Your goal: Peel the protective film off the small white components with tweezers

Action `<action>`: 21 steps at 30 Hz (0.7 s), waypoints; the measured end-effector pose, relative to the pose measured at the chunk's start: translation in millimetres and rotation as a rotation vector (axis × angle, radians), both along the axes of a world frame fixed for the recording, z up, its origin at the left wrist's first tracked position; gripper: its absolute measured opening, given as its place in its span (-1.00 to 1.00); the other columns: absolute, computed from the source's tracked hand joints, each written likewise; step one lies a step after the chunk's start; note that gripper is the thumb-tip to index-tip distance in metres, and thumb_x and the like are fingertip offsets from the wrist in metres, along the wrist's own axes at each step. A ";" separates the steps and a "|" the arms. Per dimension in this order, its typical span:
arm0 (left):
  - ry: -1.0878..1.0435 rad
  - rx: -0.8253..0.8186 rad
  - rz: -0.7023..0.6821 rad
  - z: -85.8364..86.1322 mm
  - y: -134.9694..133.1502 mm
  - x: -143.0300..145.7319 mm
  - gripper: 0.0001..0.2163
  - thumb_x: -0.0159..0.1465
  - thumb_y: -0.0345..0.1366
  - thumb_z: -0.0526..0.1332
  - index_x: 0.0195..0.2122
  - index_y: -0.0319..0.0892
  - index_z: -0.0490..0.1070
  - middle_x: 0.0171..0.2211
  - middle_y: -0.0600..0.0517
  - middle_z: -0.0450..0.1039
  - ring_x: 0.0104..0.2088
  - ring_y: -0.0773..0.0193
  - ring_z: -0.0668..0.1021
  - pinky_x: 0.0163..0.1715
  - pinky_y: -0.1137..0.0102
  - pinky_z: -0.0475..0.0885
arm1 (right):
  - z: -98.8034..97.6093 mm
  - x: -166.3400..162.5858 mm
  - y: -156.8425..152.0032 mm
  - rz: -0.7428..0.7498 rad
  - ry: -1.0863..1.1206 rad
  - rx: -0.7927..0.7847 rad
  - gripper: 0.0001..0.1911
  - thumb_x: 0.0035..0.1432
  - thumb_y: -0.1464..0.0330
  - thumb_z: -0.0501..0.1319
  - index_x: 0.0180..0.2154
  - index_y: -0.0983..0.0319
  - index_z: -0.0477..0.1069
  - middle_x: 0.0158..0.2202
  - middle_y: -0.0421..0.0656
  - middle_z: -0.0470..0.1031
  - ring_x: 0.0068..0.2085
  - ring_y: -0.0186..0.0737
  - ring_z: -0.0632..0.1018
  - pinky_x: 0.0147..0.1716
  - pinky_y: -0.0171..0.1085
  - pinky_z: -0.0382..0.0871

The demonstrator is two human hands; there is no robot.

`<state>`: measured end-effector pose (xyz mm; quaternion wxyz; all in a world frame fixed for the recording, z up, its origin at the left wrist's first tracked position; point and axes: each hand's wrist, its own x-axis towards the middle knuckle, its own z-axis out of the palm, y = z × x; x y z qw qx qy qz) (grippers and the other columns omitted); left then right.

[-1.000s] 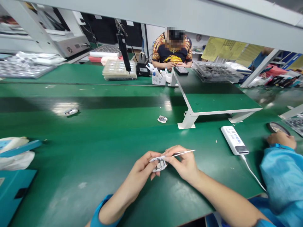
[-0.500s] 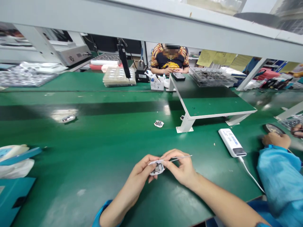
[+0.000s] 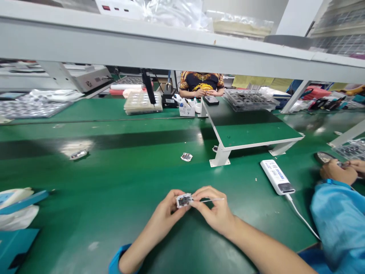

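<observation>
Green bench (image 3: 114, 179): left hand (image 3: 165, 209) turned the board (image 3: 184, 199); right hand (image 3: 217, 214) grips tweezers (image 3: 211, 199).

No legible text — none anywhere

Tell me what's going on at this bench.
A person holds a small circuit board in the left hand over the green bench. The right hand pinches thin tweezers, their tip at the board. A second board lies farther out. On the right, a co-worker's hands handle something small beside a white device.
</observation>
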<state>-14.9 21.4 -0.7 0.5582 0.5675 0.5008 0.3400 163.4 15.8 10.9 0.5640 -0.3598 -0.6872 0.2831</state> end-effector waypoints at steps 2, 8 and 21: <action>0.147 0.112 0.083 -2.2 17.2 -8.3 -0.75 0.08 -0.17 0.36 -0.24 -0.11 0.44 -0.36 0.01 0.55 -0.34 0.14 0.52 -0.34 0.37 0.37 | 0.6 -1.1 -1.0 0.012 -0.009 0.038 -0.98 0.16 0.40 0.30 -0.35 0.18 0.49 -0.38 -0.12 0.64 -0.32 -0.18 0.65 -0.28 -0.22 0.52; 0.582 0.469 0.380 -9.9 105.5 -36.5 -0.64 0.15 -0.11 0.27 -0.08 -0.17 0.46 -0.02 -0.21 0.51 0.10 -0.18 0.39 0.18 0.03 0.10 | -0.9 -5.0 -3.5 0.040 -0.050 0.165 -0.92 0.20 0.34 0.28 -0.34 0.20 0.46 -0.40 -0.12 0.65 -0.35 -0.23 0.65 -0.23 -0.22 0.49; 0.572 0.476 0.156 -22.7 169.4 -9.3 -0.61 -0.05 0.02 0.40 -0.27 -0.11 0.57 0.06 -0.18 0.49 0.32 -0.34 0.02 0.24 -0.17 -0.13 | 0.2 -6.4 -2.2 -0.002 -0.030 0.221 -0.87 0.22 0.30 0.26 -0.36 0.19 0.43 -0.44 -0.15 0.65 -0.40 -0.25 0.66 -0.23 -0.24 0.46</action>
